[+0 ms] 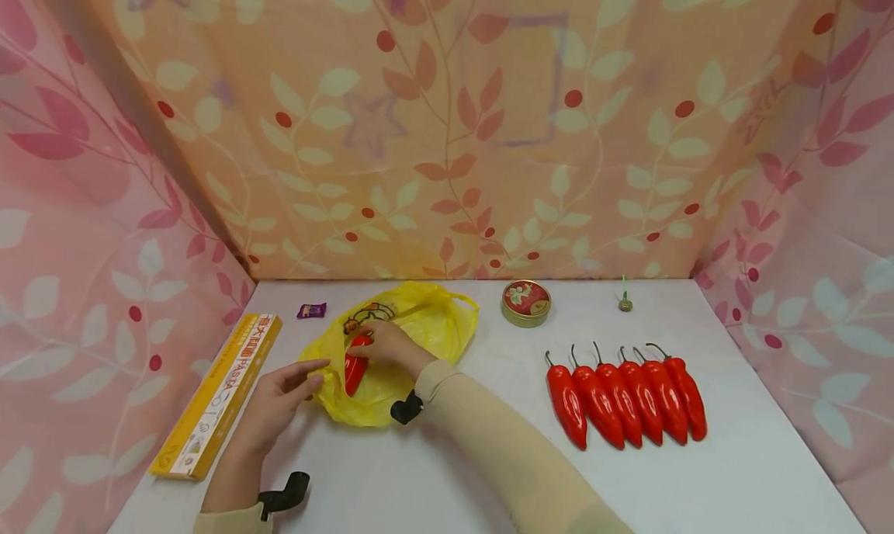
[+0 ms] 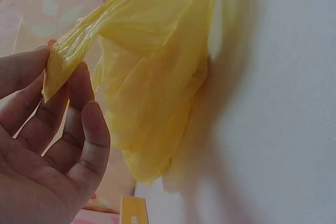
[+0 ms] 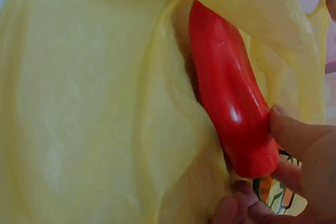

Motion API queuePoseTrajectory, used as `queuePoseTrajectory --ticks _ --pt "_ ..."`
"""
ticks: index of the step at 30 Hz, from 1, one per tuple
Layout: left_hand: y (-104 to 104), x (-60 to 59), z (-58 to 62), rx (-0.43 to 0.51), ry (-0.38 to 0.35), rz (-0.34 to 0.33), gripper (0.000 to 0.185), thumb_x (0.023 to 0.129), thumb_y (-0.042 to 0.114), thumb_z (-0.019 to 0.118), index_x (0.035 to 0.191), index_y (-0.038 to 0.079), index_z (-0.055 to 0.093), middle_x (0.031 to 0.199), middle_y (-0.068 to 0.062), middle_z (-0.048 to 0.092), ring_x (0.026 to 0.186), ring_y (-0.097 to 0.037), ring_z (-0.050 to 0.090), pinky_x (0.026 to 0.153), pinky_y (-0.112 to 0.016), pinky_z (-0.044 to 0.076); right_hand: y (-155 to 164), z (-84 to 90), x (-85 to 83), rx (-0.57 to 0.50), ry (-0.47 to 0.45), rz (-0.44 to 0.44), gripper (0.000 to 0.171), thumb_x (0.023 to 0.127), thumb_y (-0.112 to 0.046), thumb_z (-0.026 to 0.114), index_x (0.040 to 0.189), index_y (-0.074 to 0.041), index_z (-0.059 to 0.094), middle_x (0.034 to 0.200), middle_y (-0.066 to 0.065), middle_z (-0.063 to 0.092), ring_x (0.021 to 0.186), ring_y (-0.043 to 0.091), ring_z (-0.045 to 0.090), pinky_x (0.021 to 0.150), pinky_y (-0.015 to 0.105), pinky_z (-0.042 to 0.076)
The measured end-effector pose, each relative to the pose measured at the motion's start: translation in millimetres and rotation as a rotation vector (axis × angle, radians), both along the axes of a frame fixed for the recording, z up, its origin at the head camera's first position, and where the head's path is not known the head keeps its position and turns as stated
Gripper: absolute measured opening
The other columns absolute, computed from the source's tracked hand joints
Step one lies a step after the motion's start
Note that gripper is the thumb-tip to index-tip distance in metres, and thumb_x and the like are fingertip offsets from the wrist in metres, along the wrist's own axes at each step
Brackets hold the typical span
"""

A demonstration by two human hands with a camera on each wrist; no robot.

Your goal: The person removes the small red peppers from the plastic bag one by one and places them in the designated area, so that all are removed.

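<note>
A thin yellow plastic bag (image 1: 426, 324) lies spread on the table, its mouth open toward me. My left hand (image 1: 275, 402) pinches the bag's edge between thumb and fingers, as the left wrist view shows with the pulled-up yellow film (image 2: 73, 51). Inside the bag's mouth is a red chili pepper (image 3: 231, 98), slanting, with its far end under a yellow fold. My right hand (image 1: 391, 346) reaches into the bag and holds this pepper near its blunt end, the thumb (image 3: 294, 129) on one side and the fingers curled below.
Several red chili peppers (image 1: 628, 402) lie in a row at the right. A yellow pasta box (image 1: 216, 394) lies at the left, near a small purple packet (image 1: 311, 310). Behind stand a round red-and-gold tin (image 1: 526, 303) and a small green-stemmed object (image 1: 625, 304). Patterned curtains (image 1: 447, 130) enclose the table.
</note>
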State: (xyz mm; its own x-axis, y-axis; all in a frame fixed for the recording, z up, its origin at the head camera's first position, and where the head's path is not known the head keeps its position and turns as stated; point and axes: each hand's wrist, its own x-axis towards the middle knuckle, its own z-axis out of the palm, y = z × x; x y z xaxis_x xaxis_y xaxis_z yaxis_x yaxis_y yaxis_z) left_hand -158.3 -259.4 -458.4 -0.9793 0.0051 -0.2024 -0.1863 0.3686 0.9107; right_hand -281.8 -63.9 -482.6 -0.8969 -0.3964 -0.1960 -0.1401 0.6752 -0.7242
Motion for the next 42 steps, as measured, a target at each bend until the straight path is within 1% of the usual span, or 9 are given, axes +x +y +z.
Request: queuePoseTrajectory --ticks 5,11,15,20,24,29,33,36,42 --pt "-0.5 0.2 -0.8 -0.003 0.014 -0.011 0.045 0.102 0.032 0.061 0.143 0.012 0.058 0.149 -0.014 0.05 0.111 -0.018 0.056 0.092 -0.025 0.055 6.0 2.8 0.4 -0.012 -0.023 -0.079 0.042 0.092 -0.039 0.073 0.122 -0.011 0.065 0.101 0.001 0.064 0.086 0.016 0.056 0.075 0.024 0.049" --pt "0.4 0.1 0.5 -0.011 0.03 -0.01 0.044 0.102 0.031 0.061 0.142 0.012 0.059 0.147 -0.014 0.052 0.108 -0.017 0.057 0.09 -0.024 0.055 14.0 2.5 -2.3 -0.248 -0.101 -0.211 0.038 0.088 -0.025 0.08 0.117 -0.01 0.061 0.099 0.006 0.062 0.073 0.018 0.061 0.062 0.026 0.055" --pt "2.7 -0.8 0.8 -0.003 0.017 -0.016 0.044 0.102 0.03 0.06 0.142 0.012 0.058 0.148 -0.014 0.051 0.111 -0.019 0.056 0.091 -0.024 0.055 19.7 -2.7 -3.5 -0.392 -0.159 -0.269 0.037 0.083 -0.018 0.085 0.112 -0.01 0.063 0.098 0.008 0.063 0.074 0.017 0.062 0.066 0.029 0.058" --pt "4.3 -0.8 1.0 -0.009 0.003 -0.013 0.044 0.103 0.03 0.06 0.143 0.012 0.058 0.148 -0.014 0.052 0.11 -0.019 0.056 0.092 -0.025 0.055 28.4 -8.2 -2.9 -0.502 -0.24 -0.289 0.04 0.083 -0.021 0.084 0.117 -0.012 0.065 0.099 0.008 0.064 0.072 0.017 0.062 0.068 0.031 0.059" --pt "5.4 -1.0 2.0 -0.009 0.01 -0.016 0.044 0.103 0.031 0.06 0.143 0.012 0.058 0.146 -0.014 0.053 0.108 -0.017 0.056 0.091 -0.024 0.054 41.3 -3.1 -0.1 -0.543 -0.22 -0.258 0.043 0.086 -0.022 0.082 0.124 -0.012 0.065 0.105 0.01 0.063 0.073 0.02 0.061 0.069 0.034 0.06" --pt "7.3 -1.0 2.2 -0.004 0.015 -0.021 0.045 0.102 0.031 0.06 0.142 0.011 0.058 0.146 -0.014 0.053 0.106 -0.016 0.056 0.089 -0.021 0.054 63.9 11.7 5.1 -0.534 -0.12 -0.166 0.042 0.089 -0.018 0.079 0.128 -0.012 0.067 0.113 0.011 0.063 0.088 0.022 0.064 0.08 0.04 0.061" --pt "8.6 -1.5 2.5 0.003 0.015 -0.021 0.045 0.102 0.031 0.06 0.142 0.011 0.058 0.146 -0.014 0.052 0.107 -0.016 0.055 0.09 -0.022 0.054 82.6 20.4 7.2 -0.498 -0.029 -0.091 0.041 0.094 -0.023 0.073 0.134 -0.018 0.064 0.118 0.006 0.064 0.103 0.022 0.062 0.086 0.035 0.059" --pt "9.0 -2.4 1.8 -0.003 0.005 -0.016 0.044 0.103 0.03 0.06 0.143 0.012 0.058 0.146 -0.013 0.052 0.108 -0.017 0.055 0.09 -0.023 0.054 94.8 24.5 8.5 -0.477 0.018 -0.048 0.042 0.099 -0.029 0.066 0.141 -0.026 0.059 0.12 0.003 0.063 0.103 0.022 0.06 0.083 0.031 0.057" --pt "9.1 -4.4 -1.6 -0.025 -0.005 -0.007 0.042 0.103 0.028 0.06 0.143 0.013 0.058 0.142 -0.012 0.054 0.108 -0.019 0.051 0.088 -0.023 0.054 114.0 24.4 15.4 -0.507 -0.054 0.002 0.041 0.104 -0.033 0.056 0.145 -0.036 0.054 0.13 0.004 0.056 0.105 0.024 0.06 0.084 0.034 0.058"
